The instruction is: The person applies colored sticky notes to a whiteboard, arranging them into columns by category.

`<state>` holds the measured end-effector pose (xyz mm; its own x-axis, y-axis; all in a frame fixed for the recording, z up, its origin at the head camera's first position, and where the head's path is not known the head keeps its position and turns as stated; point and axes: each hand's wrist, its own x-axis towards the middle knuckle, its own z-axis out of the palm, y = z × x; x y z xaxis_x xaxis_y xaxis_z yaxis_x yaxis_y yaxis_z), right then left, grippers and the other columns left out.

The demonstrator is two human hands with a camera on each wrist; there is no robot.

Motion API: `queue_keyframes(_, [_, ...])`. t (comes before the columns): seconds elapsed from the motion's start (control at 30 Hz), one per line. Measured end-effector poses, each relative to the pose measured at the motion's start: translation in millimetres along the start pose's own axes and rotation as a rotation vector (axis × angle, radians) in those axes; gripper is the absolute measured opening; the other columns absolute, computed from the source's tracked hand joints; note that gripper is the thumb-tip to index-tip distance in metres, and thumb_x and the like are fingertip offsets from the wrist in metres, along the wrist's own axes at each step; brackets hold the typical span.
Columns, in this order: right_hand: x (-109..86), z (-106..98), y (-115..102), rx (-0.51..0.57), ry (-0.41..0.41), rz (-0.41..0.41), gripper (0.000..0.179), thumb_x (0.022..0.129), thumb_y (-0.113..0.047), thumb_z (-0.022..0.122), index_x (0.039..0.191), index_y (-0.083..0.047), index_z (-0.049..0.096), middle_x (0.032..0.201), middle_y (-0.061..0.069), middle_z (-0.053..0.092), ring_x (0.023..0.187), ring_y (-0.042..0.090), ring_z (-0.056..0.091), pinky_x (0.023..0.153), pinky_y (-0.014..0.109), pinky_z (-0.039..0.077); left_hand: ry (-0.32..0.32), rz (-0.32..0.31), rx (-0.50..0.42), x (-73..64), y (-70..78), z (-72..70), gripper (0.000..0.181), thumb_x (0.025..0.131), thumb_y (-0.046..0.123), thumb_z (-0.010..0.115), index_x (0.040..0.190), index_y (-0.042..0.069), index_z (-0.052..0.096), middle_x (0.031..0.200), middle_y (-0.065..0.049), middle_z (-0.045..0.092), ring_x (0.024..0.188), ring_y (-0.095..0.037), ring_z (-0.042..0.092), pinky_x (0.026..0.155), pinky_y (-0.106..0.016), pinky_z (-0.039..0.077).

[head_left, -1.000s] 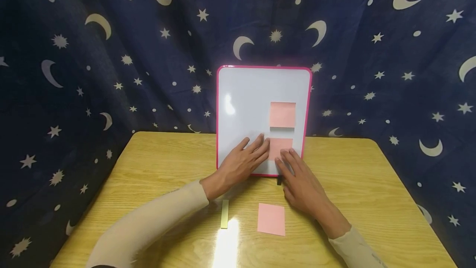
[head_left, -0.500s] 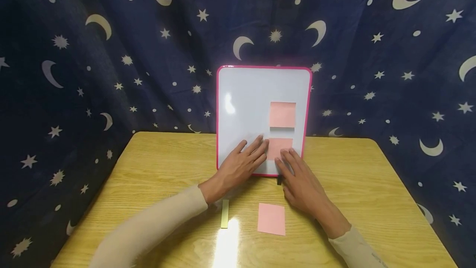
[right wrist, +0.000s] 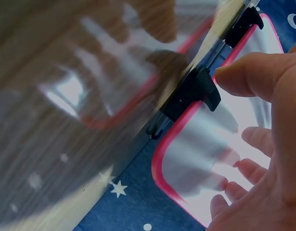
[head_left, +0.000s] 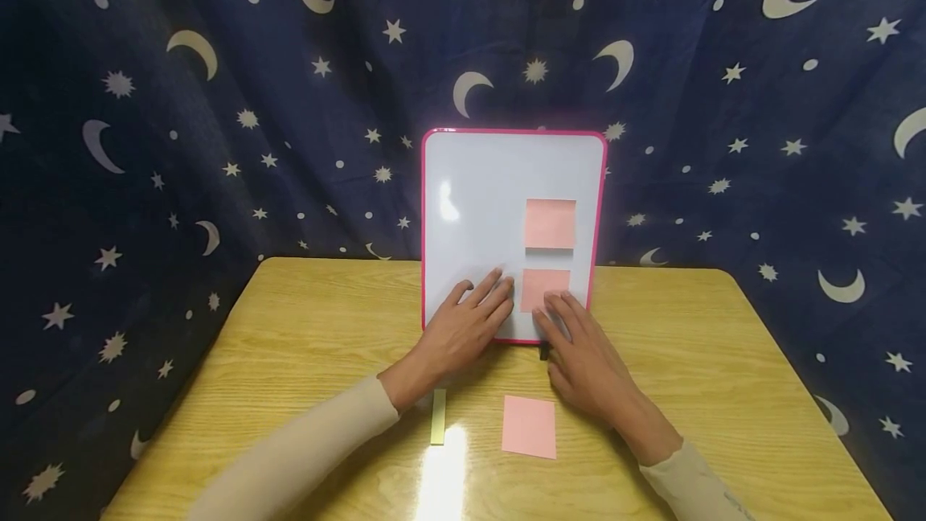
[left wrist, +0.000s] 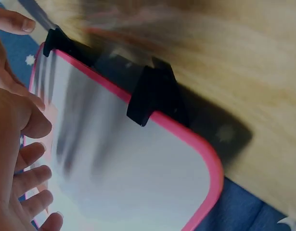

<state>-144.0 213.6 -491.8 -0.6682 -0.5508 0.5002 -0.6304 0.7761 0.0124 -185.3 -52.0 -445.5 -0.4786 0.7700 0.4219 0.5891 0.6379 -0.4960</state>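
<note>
A whiteboard (head_left: 477, 183) with a pink frame stands upright at the back of the table. Two pink sticky notes are on its right half, an upper one (head_left: 550, 223) and a lower one (head_left: 538, 286). My right hand (head_left: 589, 356) has its fingertips at the lower note's bottom right, fingers extended. Just left of that note, my left hand (head_left: 463, 324) is spread over the board with fingers straight, holding nothing. Black clips (left wrist: 152, 94) grip the board's bottom edge in the left wrist view; one clip (right wrist: 196, 91) sits near my right thumb in the right wrist view.
Another pink sticky note (head_left: 529, 427) lies on the wooden table (head_left: 311, 320) in front of the board. To its left lies a narrow yellow strip (head_left: 438, 416). A dark blue curtain (head_left: 217, 103) with moons and stars hangs behind and around the table.
My left hand has slid a little left and down, away from the lower sticky note. The right hand has stayed nearly still at that note's lower right corner.
</note>
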Motion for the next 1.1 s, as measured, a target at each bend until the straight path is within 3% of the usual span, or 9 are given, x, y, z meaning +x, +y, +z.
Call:
queue_keyframes(0.13, [1.5,-1,-2,0.011,-0.007,0.007,0.078,0.082,-0.015,0.071,0.156,0.0,0.049,0.163,0.025,0.038,0.154,0.044,0.031,0.126,0.053,0.025,-0.002,-0.057,-0.112,-8.8,0.3,-2.4,0.056,0.093,0.032,0.072,0.143,0.01,0.056,0.16,-0.007,0.049,0.154,-0.026,0.039,0.107,-0.044,0.043])
queue_keyframes(0.23, [3.5,-2,-5,0.025,-0.009,0.017,0.076,0.082,-0.014,0.07,0.155,-0.001,0.05,0.161,0.023,0.039,0.153,0.043,0.032,0.127,0.051,0.023,0.003,-0.1,-0.175,-15.7,-0.1,-3.6,0.058,0.088,0.033,0.074,0.14,0.01,0.058,0.159,-0.007,0.051,0.154,-0.027,0.04,0.108,-0.046,0.043])
queue_keyframes(0.4, [7.5,-4,-10,0.055,-0.009,0.029,0.074,0.082,-0.013,0.069,0.153,-0.002,0.051,0.159,0.021,0.042,0.151,0.04,0.034,0.126,0.05,0.023,0.019,-0.157,-0.23,-28.3,-1.0,-6.4,0.048,0.091,0.027,0.066,0.135,0.01,0.06,0.154,-0.006,0.056,0.15,-0.027,0.043,0.107,-0.046,0.044])
queue_keyframes(0.6, [9.4,-3,-15,0.082,0.012,0.025,0.073,0.081,-0.012,0.069,0.151,-0.001,0.053,0.157,0.021,0.044,0.149,0.039,0.037,0.122,0.055,0.029,0.052,-0.223,-0.312,-44.2,-1.1,-11.1,0.043,0.09,0.022,0.069,0.131,0.01,0.064,0.149,-0.006,0.06,0.144,-0.027,0.049,0.104,-0.047,0.046])
queue_keyframes(0.97, [10.2,-5,-23,0.151,0.05,0.011,0.073,0.082,-0.014,0.072,0.151,0.001,0.053,0.151,0.021,0.052,0.142,0.038,0.045,0.119,0.057,0.034,-0.012,-0.306,-0.447,-67.8,0.2,-17.1,0.04,0.092,0.023,0.073,0.129,0.011,0.065,0.145,-0.006,0.061,0.139,-0.027,0.051,0.105,-0.048,0.045])
queue_keyframes(1.1, [10.7,-7,-27,0.166,0.073,-0.004,0.072,0.081,-0.015,0.075,0.148,0.002,0.055,0.146,0.021,0.055,0.137,0.04,0.049,0.115,0.058,0.037,0.016,-0.32,-0.481,-74.1,1.7,-18.7,0.037,0.091,0.021,0.073,0.126,0.011,0.065,0.141,-0.006,0.063,0.136,-0.027,0.054,0.103,-0.048,0.047])
